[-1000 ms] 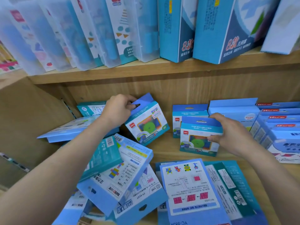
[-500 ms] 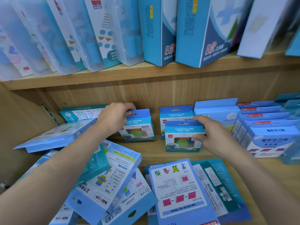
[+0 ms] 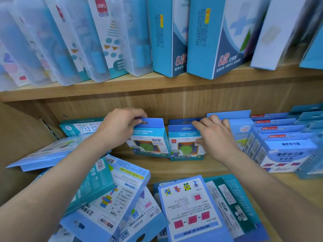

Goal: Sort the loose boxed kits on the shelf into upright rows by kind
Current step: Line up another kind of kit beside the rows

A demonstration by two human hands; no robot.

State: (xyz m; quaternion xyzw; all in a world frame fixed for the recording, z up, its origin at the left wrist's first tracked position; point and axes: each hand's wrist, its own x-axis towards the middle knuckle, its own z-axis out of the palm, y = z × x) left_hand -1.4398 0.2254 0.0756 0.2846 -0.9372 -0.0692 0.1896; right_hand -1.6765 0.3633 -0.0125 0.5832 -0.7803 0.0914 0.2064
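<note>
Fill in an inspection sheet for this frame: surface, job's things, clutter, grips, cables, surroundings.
Surface: lower shelf, wooden, with a bare strip between the standing and the lying boxes.
Job's things: left green-disc kit and right green-disc kit stand side by side near the back; upright row of blue boxes to their right.
Clutter: loose flat boxes heaped at front left; pink-square box lies flat on others at front centre.
Grips: left grip holds the left kit's hang tab; right grip pinches the right kit at top and front.
Cables: nothing seen.
Surroundings: upper shelf carrying tall boxes, several leaning.
</note>
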